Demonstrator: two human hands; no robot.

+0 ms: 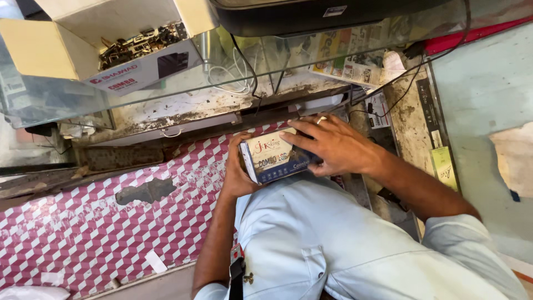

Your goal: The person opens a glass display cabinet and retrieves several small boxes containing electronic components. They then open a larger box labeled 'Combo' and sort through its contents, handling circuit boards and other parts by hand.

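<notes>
Standing behind the pink patterned counter (100,222), a person holds a small box (275,158) close to the chest. The left hand (236,172) is closed around its left end. The right hand (333,144) lies clamped over its top, a ring (321,119) on one finger.

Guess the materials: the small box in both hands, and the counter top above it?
Small box: likely glossy printed cardboard, with sharp folded edges and some sheen. Counter top: clear glass, since the shelf below shows through it and its edge looks greenish.
</notes>
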